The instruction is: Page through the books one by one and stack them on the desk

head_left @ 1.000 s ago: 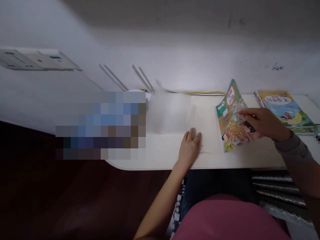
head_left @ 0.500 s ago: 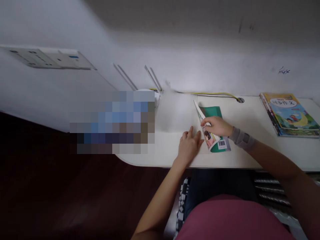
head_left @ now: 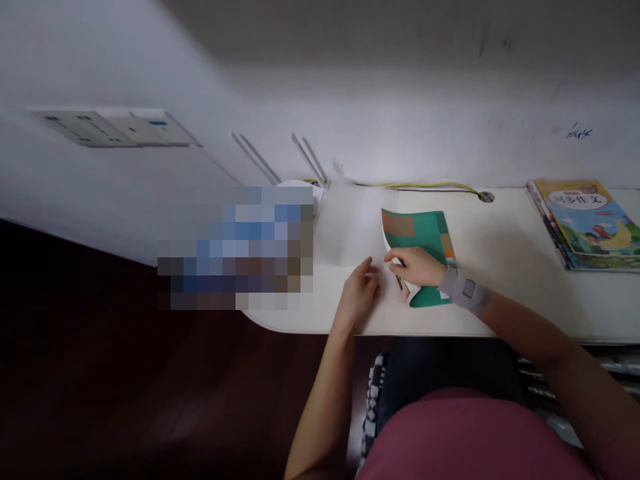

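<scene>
A thin paperback book (head_left: 417, 230) with a green cover and orange-brown patches lies on the white desk, its lower left corner curled up and pages showing. My right hand (head_left: 417, 265), with a grey band at the wrist, reaches across the cover; its bent fingers grip the book's left edge. Beside it, a cloudy see-through sheet (head_left: 353, 223) extends leftward over the desk. My left hand (head_left: 359, 293) rests at the sheet's lower right, fingers loosely bent and apart, holding nothing that I can see. The sheet's edge under the book is hidden.
A stack of books (head_left: 590, 223) with a colourful top cover sits on the desk (head_left: 500, 287) at the right. Yellow and black cables (head_left: 425, 187) run along the wall to a hole. A blurred-out patch hides things at the left, near thin upright antennas (head_left: 310, 159).
My right hand has moved left, and the book's lifted front part has turned over so more green cover shows. My left hand has drawn slightly left, away from the book.
</scene>
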Motion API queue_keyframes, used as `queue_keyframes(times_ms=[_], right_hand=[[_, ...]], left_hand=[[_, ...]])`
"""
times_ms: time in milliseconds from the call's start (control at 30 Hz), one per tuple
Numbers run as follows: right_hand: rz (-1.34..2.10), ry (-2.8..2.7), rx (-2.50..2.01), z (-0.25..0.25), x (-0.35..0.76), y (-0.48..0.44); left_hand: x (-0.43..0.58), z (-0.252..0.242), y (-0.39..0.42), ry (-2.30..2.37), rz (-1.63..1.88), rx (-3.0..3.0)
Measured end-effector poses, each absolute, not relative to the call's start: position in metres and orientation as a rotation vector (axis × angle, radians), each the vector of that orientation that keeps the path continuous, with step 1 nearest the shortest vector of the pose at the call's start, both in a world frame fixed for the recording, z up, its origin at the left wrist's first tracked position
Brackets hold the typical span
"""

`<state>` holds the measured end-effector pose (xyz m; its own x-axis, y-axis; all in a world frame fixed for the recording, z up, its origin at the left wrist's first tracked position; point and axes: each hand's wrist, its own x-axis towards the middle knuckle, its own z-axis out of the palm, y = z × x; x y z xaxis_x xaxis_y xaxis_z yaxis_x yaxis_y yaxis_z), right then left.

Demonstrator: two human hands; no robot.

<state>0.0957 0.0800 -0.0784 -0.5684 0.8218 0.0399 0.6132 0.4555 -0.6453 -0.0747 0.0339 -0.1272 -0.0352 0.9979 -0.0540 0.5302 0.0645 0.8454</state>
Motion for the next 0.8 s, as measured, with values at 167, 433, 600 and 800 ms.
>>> queue_keyframes(times_ms=[167, 433, 600, 800], right_hand=[[0.91, -2.466, -1.223, -0.093, 0.076, 0.082], [1.151, -2.355, -1.228, -0.099, 0.074, 0.085], [1.136, -2.126, -1.146, -0.092, 0.099, 0.077], [1.108, -1.735, -1.218, -0.094, 0.191, 0.051]], left_hand=[[-0.077, -0.126, 0.029, 1.683, 0.884, 1.577], [-0.086, -0.127, 0.021, 1.801, 0.774, 1.766], [-0.082, -0.118, 0.012, 2.051, 0.933, 2.025], [-0.001, -0.095, -0.01, 1.412, 1.037, 2.483]])
